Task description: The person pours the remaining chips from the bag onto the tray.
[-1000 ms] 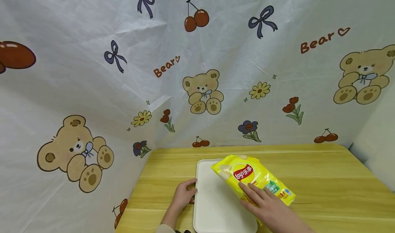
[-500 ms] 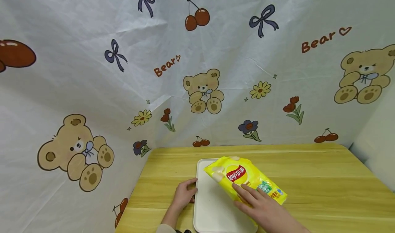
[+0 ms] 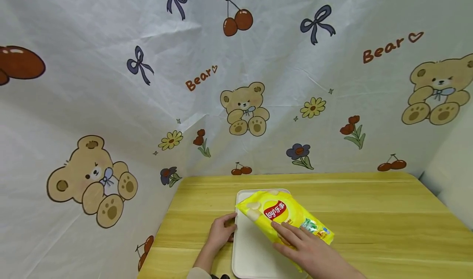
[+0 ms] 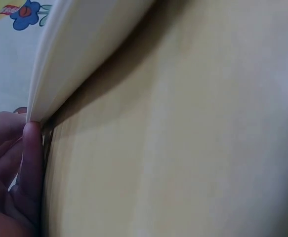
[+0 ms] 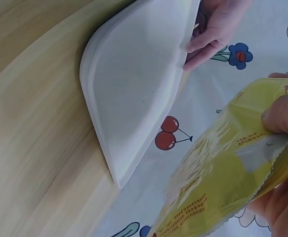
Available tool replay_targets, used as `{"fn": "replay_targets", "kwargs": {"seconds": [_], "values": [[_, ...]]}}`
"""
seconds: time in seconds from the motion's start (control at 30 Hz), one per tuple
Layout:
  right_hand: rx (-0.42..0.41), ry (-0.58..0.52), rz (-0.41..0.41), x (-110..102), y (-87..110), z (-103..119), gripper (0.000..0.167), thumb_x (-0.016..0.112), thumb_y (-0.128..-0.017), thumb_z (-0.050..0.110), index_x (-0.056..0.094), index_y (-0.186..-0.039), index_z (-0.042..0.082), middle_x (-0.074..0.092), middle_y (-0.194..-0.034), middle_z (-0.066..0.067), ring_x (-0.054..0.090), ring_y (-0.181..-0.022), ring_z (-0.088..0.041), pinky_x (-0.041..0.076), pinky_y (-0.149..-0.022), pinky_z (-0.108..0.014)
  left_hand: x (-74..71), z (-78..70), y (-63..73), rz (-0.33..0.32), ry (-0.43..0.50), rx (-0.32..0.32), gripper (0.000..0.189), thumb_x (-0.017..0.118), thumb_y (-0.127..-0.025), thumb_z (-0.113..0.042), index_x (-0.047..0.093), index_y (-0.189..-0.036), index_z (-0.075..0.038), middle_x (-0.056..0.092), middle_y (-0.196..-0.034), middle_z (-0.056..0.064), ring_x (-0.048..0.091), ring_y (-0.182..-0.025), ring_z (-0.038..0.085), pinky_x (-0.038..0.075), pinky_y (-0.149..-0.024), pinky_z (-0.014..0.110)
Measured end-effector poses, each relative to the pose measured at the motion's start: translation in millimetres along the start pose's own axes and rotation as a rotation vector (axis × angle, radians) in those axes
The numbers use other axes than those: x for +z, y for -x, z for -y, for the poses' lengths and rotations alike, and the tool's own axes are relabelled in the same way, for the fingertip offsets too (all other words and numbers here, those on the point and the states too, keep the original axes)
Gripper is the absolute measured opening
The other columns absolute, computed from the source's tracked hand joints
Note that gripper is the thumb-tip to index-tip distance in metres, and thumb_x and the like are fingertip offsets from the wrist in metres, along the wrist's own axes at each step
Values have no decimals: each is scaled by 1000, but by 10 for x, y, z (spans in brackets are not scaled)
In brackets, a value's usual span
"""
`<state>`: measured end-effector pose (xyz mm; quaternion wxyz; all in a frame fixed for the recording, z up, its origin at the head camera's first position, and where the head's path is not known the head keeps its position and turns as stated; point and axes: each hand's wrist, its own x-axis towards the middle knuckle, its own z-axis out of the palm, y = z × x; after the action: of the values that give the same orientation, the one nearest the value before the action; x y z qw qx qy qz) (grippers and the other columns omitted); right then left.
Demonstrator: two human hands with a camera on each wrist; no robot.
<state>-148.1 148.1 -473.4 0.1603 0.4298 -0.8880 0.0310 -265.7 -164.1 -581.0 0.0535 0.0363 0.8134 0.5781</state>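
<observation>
In the head view, my right hand (image 3: 306, 250) grips a yellow bag of Lay's chips (image 3: 303, 211), fingers spread on its printed front. The right wrist view shows the thumb (image 5: 284, 113) against the back of the bag (image 5: 218, 163). Tilted, the bag overlaps the upper right of a white rectangular tray (image 3: 249, 250). My left hand (image 3: 221, 232) holds the tray's left edge, with thumb and finger at the rim. From the left wrist, the fingers (image 4: 32, 148) meet the thin edge of the tray (image 4: 69, 59). Part of the tray is hidden behind the bag and right hand.
The tray lies on a wooden table (image 3: 388, 213) with light grain. Behind and to the left hangs a pale cloth (image 3: 281, 65) printed with bears, bows, cherries and flowers. A plain white wall (image 3: 456, 172) stands at the right.
My right hand and the bag of chips have moved left and slightly down, further over the tray. The left hand and the tray have stayed in place.
</observation>
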Motion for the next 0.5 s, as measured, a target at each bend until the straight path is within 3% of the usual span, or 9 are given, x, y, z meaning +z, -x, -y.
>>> {"fn": "replay_targets", "kwargs": {"seconds": [0.1, 0.33, 0.5], "values": [[-1, -17, -13, 15, -11, 4, 74, 46, -84, 81, 45, -147, 41, 25, -166, 2, 48, -136, -21, 57, -94, -42, 7, 1, -9, 3, 2, 3, 44, 64, -93, -4, 61, -137, -5, 66, -117, 18, 63, -65, 13, 58, -53, 31], [3, -49, -55, 35, -32, 12, 71, 53, -85, 77, 44, -147, 43, 24, -166, 2, 47, -136, -18, 58, -93, -38, 12, 2, -17, 1, -15, 6, 44, 64, -92, -4, 61, -136, -5, 63, -90, 10, 61, -61, 13, 58, -52, 30], [-2, -105, -59, 20, -65, 29, 69, 64, -87, 64, 42, -149, 42, 25, -165, 0, 46, -136, -19, 59, -91, -37, 10, 2, -13, -6, -15, 6, 43, 65, -93, -4, 62, -136, -6, 67, -107, 15, 60, -62, 13, 57, -52, 29]]}}
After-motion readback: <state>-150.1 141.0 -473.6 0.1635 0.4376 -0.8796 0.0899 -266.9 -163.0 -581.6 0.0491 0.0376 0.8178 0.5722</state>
